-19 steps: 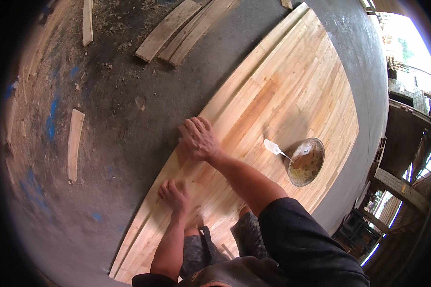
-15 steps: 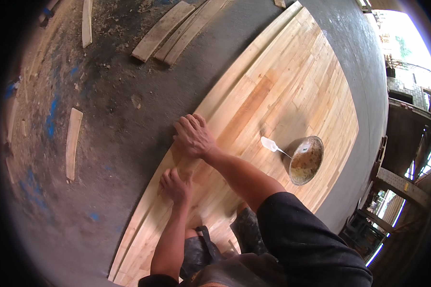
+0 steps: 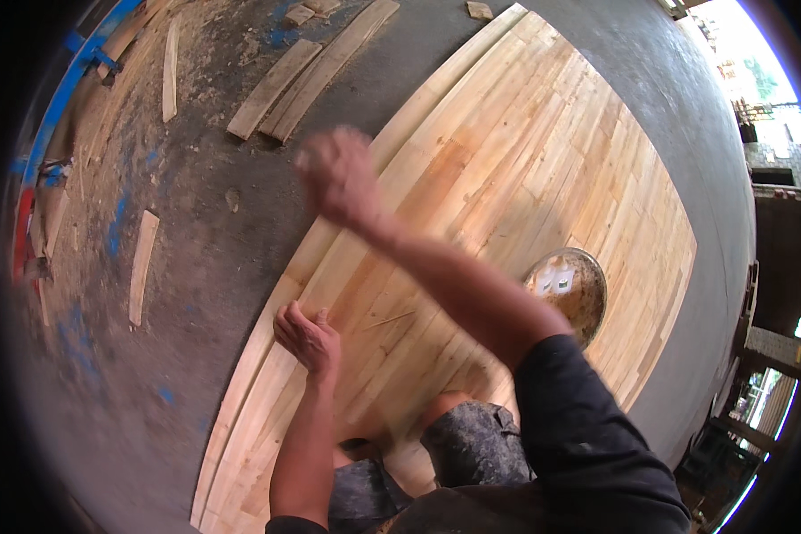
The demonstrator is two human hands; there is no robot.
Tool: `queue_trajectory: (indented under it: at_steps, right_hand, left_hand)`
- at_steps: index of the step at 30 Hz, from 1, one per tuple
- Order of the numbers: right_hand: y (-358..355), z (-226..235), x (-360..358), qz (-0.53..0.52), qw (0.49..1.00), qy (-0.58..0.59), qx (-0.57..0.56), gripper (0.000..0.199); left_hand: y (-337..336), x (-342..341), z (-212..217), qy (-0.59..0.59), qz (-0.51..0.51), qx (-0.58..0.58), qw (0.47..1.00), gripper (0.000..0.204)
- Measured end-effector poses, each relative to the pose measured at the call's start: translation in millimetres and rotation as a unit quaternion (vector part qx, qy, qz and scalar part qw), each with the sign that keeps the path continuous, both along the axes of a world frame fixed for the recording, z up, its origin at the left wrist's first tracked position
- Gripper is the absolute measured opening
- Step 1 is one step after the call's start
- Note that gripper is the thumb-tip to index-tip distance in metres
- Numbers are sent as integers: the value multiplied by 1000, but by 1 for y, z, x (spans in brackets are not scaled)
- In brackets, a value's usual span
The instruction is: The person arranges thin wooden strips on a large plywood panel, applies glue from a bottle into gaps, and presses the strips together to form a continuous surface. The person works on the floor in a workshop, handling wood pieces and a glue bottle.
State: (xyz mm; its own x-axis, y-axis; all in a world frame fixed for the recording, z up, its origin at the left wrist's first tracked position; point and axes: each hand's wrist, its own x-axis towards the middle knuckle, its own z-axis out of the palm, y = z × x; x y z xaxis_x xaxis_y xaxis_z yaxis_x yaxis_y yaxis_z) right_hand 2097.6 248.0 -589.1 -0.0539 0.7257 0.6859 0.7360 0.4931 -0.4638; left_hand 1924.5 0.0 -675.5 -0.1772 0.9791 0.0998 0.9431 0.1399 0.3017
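A long pale wooden strip [image 3: 325,233] runs along the left edge of a broad panel of glued wooden slats [image 3: 543,133]. My left hand [image 3: 309,340] lies on this strip near the seam, its fingers bent around it. Above the strip, farther along, my right hand [image 3: 338,178] is raised in a fist and blurred by motion. Nothing shows sticking out of that fist. Partly behind my right arm, a round metal bowl [image 3: 596,307] with brownish residue stands on the panel. A white plastic spatula [image 3: 556,281] rests in it.
My knees [image 3: 476,440] are over the panel. On the dusty floor to the left lie a short slat [image 3: 142,267], another slat [image 3: 171,71] and several longer boards [image 3: 329,71]. A blue metal frame [image 3: 71,89] stands at the far left. Sawdust and blue paint marks cover the floor.
My right hand has lifted off the strip into a raised fist. My left hand has shifted slightly left along the strip. The view has shifted, and my right arm now partly covers the bowl.
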Motion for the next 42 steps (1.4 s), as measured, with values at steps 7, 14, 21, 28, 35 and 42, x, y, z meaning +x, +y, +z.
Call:
queue_trajectory:
  at_steps: [7, 14, 21, 28, 35, 42]
  right_hand:
    - [126, 29, 174, -71, 978, -173, 92, 35]
    - [114, -43, 153, -60, 976, -196, 68, 23]
    - [105, -115, 173, -18, 985, -163, -52, 25]
    - [102, -94, 168, -47, 991, -120, -38, 21]
    - [102, -104, 177, -52, 992, -108, -38, 24]
    - [90, -99, 181, -87, 988, 94, -90, 21]
  left_hand:
    - [-4, 12, -13, 10, 25, 26, 999, 54]
    - [-2, 11, -12, 22, 28, -2, 999, 50]
    - [-4, 6, -12, 28, 4, 6, 1000, 46]
    - [67, 39, 6, -42, -117, 26, 992, 49]
    - [132, 153, -18, 10, -110, 37, 993, 60]
    - [132, 154, -7, -33, -98, 70, 992, 53]
